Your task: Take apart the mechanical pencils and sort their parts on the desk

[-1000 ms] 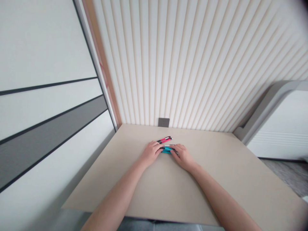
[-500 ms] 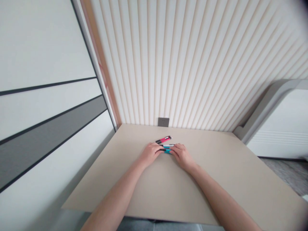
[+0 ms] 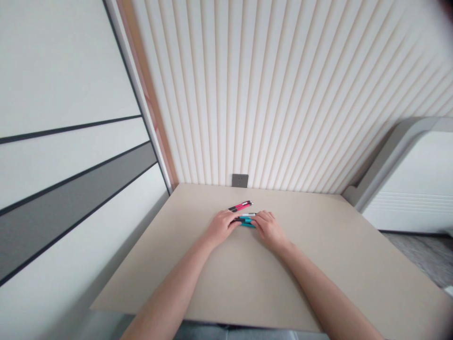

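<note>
Several pens lie on the beige table between my hands. My left hand (image 3: 222, 227) is closed round the left ends of the teal and black pens (image 3: 245, 220), its thumb on the near side. My right hand (image 3: 269, 228) has its fingers curled at their right ends. A white pen (image 3: 248, 214) lies just beyond them, its ends partly behind my fingers. One teal pen (image 3: 248, 225) is nearest to me. Farther back, red and black pens (image 3: 241, 206) lie slanted together, apart from my right hand and close to my left fingertips.
The table (image 3: 300, 288) reaches back to a ribbed cream wall (image 3: 226, 94) with a dark socket (image 3: 240, 180). A white and grey cabinet (image 3: 71, 189) stands along the left side. At the right is a grey and white headboard (image 3: 414, 174).
The pens between my hands have shifted slightly, and the nearest teal pen shows more apart from the others. My hands have hardly moved; the red pens lie as before.
</note>
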Demonstrator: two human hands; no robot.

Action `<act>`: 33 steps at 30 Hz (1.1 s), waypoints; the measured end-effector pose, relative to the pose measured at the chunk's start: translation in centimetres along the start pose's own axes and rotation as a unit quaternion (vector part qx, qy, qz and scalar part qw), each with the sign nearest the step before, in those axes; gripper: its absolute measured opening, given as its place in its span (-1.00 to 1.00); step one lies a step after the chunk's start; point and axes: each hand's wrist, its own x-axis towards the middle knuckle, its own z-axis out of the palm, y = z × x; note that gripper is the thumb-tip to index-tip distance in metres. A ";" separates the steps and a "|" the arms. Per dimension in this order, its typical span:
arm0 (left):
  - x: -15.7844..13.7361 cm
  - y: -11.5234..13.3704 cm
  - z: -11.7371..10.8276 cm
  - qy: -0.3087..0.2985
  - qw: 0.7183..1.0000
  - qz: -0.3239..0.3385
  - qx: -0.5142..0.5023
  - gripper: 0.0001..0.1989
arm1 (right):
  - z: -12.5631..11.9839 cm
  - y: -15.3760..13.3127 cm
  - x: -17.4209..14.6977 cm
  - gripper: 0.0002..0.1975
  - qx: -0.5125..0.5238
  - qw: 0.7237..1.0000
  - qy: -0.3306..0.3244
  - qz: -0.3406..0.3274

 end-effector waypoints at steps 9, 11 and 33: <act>-0.1 -0.4 0.2 0.016 1.000 -0.011 0.012 -0.85 | -0.2 0.4 -0.1 -0.78 0.017 1.000 0.006 0.007; -0.1 -0.3 0.2 0.015 1.000 -0.010 0.010 -0.85 | -0.1 0.4 -0.1 -0.78 0.014 1.000 0.002 0.011; 0.1 -0.5 -0.1 -0.001 0.999 0.037 0.017 -0.77 | -1.3 0.2 -0.1 -0.70 -0.021 1.000 0.002 -0.010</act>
